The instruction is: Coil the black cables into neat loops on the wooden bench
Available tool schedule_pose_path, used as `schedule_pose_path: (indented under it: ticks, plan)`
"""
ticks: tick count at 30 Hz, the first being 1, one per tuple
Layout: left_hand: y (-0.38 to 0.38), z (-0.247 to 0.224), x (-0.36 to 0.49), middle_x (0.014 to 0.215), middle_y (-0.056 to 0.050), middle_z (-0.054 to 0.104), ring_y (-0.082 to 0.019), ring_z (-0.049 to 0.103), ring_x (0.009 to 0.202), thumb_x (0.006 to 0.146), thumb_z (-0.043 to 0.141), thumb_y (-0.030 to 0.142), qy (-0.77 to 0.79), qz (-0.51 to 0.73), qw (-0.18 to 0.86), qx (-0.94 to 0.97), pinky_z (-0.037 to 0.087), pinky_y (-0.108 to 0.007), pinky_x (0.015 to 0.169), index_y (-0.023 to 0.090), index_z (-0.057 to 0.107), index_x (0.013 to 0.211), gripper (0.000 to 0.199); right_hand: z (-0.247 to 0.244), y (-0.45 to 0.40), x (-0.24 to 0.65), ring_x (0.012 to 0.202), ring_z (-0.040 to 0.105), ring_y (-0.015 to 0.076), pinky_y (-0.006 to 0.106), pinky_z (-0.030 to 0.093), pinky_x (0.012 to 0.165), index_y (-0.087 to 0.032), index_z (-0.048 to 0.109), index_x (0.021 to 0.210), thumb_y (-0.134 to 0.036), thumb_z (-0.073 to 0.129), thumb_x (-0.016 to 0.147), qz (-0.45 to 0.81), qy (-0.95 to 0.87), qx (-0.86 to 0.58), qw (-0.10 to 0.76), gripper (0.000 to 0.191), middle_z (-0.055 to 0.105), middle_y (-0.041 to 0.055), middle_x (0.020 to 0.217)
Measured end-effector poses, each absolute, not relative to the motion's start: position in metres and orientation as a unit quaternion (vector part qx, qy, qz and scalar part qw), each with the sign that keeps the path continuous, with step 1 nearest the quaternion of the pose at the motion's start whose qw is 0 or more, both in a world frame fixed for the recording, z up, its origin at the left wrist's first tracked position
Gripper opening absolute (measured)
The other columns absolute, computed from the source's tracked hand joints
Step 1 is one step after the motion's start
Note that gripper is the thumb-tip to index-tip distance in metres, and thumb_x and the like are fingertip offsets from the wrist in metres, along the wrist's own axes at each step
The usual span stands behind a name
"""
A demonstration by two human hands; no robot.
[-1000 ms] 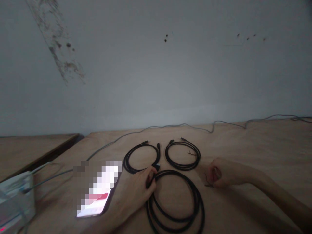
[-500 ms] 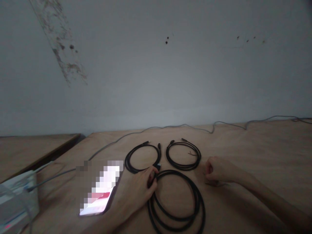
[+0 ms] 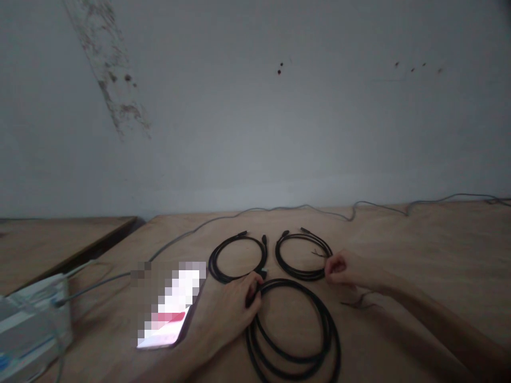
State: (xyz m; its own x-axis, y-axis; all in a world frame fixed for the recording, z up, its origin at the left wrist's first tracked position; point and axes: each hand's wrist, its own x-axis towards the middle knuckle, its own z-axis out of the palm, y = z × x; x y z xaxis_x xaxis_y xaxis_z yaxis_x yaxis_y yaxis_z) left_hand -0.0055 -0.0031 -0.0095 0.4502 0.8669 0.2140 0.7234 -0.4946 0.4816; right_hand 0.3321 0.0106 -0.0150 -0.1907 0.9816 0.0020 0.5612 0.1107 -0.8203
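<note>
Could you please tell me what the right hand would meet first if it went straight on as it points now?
The right hand would likely meet the upper-right black cable coil first; they may be touching, but depth is unclear.

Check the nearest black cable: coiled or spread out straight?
Coiled. The black cable lies in loose loops on the table, held by the left hand. The outermost loop runs out of frame below.

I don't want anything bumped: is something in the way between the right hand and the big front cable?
Nothing visible stands between the right hand and the front cable, just bare table. A thin tie lies just right of that gap.
</note>
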Motion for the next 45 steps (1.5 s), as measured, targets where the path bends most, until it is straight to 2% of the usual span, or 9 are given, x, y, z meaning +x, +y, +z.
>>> schedule_pose_path:
  ticks: [4,8,11,16,29,34,36,41,45]
  plan:
    - [-0.002,-0.011,-0.006,0.081,0.0,0.064,-0.019,0.06,0.074,0.089,0.05,0.023,0.465,0.23,0.16,0.84,0.045,-0.03,0.071,0.022,0.062,0.1,0.017,-0.014,0.012,0.323,0.052,0.057,0.0144,0.026,0.045,0.048,-0.018,0.07,0.069,-0.044,0.072,0.068,0.45,-0.65,-0.527,0.311,0.026,0.07,0.0051,0.067]
    - [-0.001,-0.013,-0.007,0.081,0.0,0.064,-0.019,0.059,0.074,0.089,0.05,0.023,0.464,0.229,0.162,0.84,0.045,-0.029,0.07,0.022,0.062,0.1,0.017,-0.024,0.017,0.316,0.047,0.054,0.0105,0.022,0.042,0.044,-0.019,0.062,0.07,-0.051,0.076,0.066,0.501,-0.586,-0.506,0.387,0.035,0.069,0.0024,0.065]
    - [0.0,-0.015,-0.008,0.079,0.0,0.063,-0.019,0.059,0.072,0.09,0.05,0.024,0.463,0.226,0.162,0.842,0.044,-0.029,0.068,0.023,0.063,0.102,0.017,-0.035,0.021,0.312,0.048,0.057,0.0115,0.023,0.043,0.044,-0.02,0.059,0.069,-0.054,0.082,0.06,0.52,-0.551,-0.49,0.431,0.042,0.067,0.001,0.062]
    - [0.0,-0.017,-0.009,0.08,0.001,0.064,-0.018,0.059,0.072,0.092,0.05,0.025,0.46,0.225,0.156,0.845,0.044,-0.029,0.068,0.023,0.063,0.105,0.018,-0.048,0.021,0.308,0.052,0.061,0.0128,0.023,0.047,0.047,-0.019,0.066,0.089,-0.052,0.087,0.058,0.532,-0.523,-0.475,0.467,0.05,0.071,0.0015,0.067]
    - [-0.001,-0.011,-0.009,0.079,0.0,0.062,-0.019,0.057,0.07,0.093,0.048,0.031,0.467,0.205,0.153,0.846,0.044,-0.029,0.067,0.023,0.063,0.102,0.018,-0.079,0.024,0.311,0.057,0.064,0.0134,0.022,0.047,0.046,-0.017,0.081,0.09,-0.06,0.08,0.072,0.504,-0.551,-0.493,0.447,0.047,0.078,0.0098,0.085]
    - [-0.002,-0.008,-0.008,0.083,-0.001,0.065,-0.019,0.059,0.075,0.092,0.049,0.031,0.472,0.201,0.16,0.843,0.046,-0.029,0.072,0.023,0.063,0.103,0.019,-0.083,0.021,0.308,0.046,0.056,0.0122,0.022,0.038,0.041,-0.016,0.082,0.092,-0.063,0.077,0.075,0.435,-0.569,-0.547,0.433,0.05,0.07,0.0049,0.06]
    - [-0.002,-0.008,-0.008,0.082,-0.001,0.064,-0.019,0.059,0.074,0.092,0.049,0.03,0.474,0.197,0.161,0.843,0.045,-0.029,0.071,0.023,0.062,0.104,0.019,-0.083,0.02,0.307,0.047,0.057,0.0131,0.022,0.037,0.041,-0.017,0.081,0.094,-0.062,0.077,0.075,0.425,-0.568,-0.556,0.434,0.05,0.069,0.0042,0.058]
    - [-0.001,-0.01,-0.007,0.08,0.0,0.061,-0.019,0.057,0.073,0.093,0.048,0.029,0.471,0.2,0.153,0.845,0.043,-0.029,0.069,0.022,0.062,0.103,0.018,-0.076,0.012,0.302,0.056,0.062,0.0141,0.024,0.046,0.051,-0.017,0.079,0.092,-0.061,0.079,0.073,0.454,-0.575,-0.52,0.438,0.048,0.075,0.0068,0.074]
    - [-0.001,-0.011,-0.008,0.079,0.0,0.061,-0.019,0.056,0.072,0.093,0.047,0.029,0.467,0.204,0.158,0.846,0.042,-0.03,0.068,0.022,0.062,0.102,0.018,-0.065,0.003,0.296,0.061,0.066,0.0181,0.028,0.051,0.056,-0.017,0.079,0.09,-0.061,0.078,0.074,0.431,-0.587,-0.531,0.434,0.047,0.076,0.008,0.076]
